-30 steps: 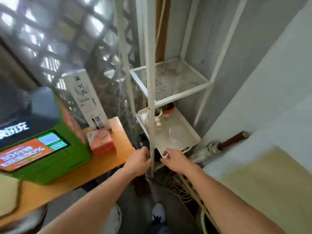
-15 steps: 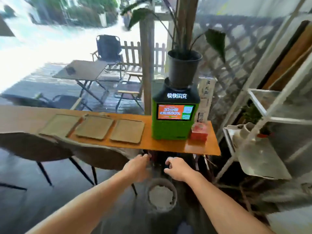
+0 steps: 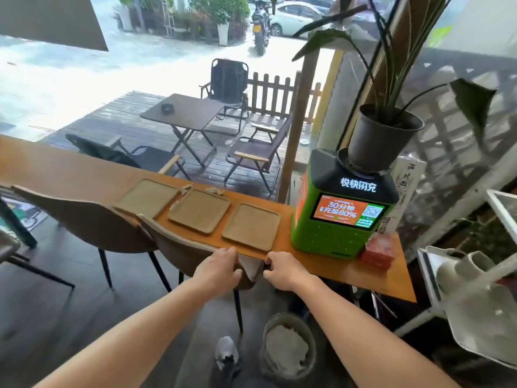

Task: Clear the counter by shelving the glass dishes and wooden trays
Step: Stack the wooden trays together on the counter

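Three square wooden trays lie side by side on the orange counter (image 3: 335,268): a left tray (image 3: 147,198), a middle tray (image 3: 199,210) and a right tray (image 3: 251,226). My left hand (image 3: 216,268) and my right hand (image 3: 281,268) hover just in front of the counter's near edge, below the right tray. Both hold nothing, with fingers loosely curled. The white metal shelf (image 3: 430,278) stands at the far right, with a white tray (image 3: 486,326) and a white pitcher (image 3: 461,267) on it. No glass dish is clearly visible.
A green charging kiosk (image 3: 340,217) with a potted plant (image 3: 380,135) on top stands right of the trays, with a red box (image 3: 377,252) beside it. Two brown chairs (image 3: 190,250) are tucked under the counter. A grey pot (image 3: 288,348) sits on the floor.
The view has swung left from the white shelf to the counter. Both hands left the shelf's lower tray and moved up to the counter's near edge, empty.
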